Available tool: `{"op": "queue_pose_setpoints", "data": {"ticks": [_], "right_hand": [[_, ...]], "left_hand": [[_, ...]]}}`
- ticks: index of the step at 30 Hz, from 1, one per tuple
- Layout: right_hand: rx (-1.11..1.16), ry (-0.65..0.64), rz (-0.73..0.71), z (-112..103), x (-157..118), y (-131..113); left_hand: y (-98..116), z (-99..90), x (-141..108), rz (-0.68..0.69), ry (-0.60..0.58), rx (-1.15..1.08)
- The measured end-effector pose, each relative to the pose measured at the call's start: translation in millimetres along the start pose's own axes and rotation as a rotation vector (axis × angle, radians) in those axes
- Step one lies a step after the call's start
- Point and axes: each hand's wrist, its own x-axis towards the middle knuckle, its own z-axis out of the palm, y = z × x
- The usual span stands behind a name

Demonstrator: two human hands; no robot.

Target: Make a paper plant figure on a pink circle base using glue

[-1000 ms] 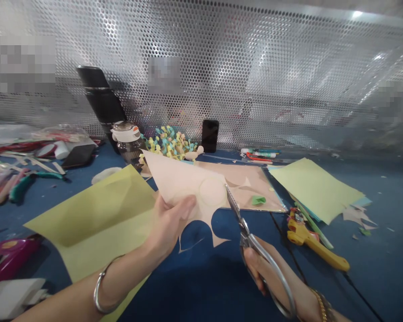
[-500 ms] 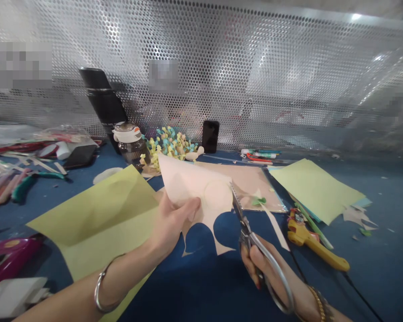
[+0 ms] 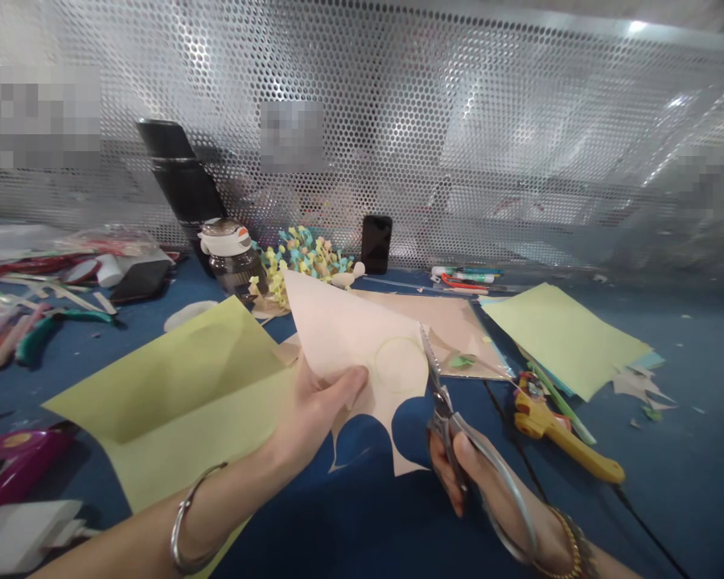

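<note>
My left hand (image 3: 322, 402) pinches a pale pink sheet of paper (image 3: 338, 318), thumb on top, and holds it up above the table. A circle is drawn on the sheet near its right edge, and rounded notches are cut from its lower side. In my right hand (image 3: 467, 462) are metal scissors (image 3: 443, 402), fingers wrapped round the handles. Their blades meet the sheet's right edge beside the drawn circle; whether the blades are parted is hard to see. A large yellow-green sheet (image 3: 187, 402) lies under my left forearm.
A yellow glue gun (image 3: 570, 446) with a black cord lies at the right, below stacked coloured paper (image 3: 567, 338). Behind stand a phone (image 3: 376, 244), a lidded jar (image 3: 229, 253) and small paper flowers (image 3: 305, 257). Teal pliers (image 3: 51, 326) and a magenta tool (image 3: 12, 462) are left.
The pink sheet and both hands have shifted slightly right and down in view. A white paper strip that hung behind the scissors no longer shows. The scissors stay at the sheet's right edge.
</note>
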Motion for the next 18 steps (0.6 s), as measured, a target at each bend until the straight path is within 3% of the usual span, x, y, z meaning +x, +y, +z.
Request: {"op": "queue_pose_setpoints", "data": {"ticks": [7, 18], "right_hand": [[-0.042, 0.021, 0.053, -4.8, -5.0, 9.6], [-0.15, 0.002, 0.043, -6.4, -5.8, -4.6]], "left_hand": [[2.9, -2.4, 3.2, -0.02, -0.025, -0.029], [27.3, -7.0, 13.2, -0.018, -0.011, 0.149]]}}
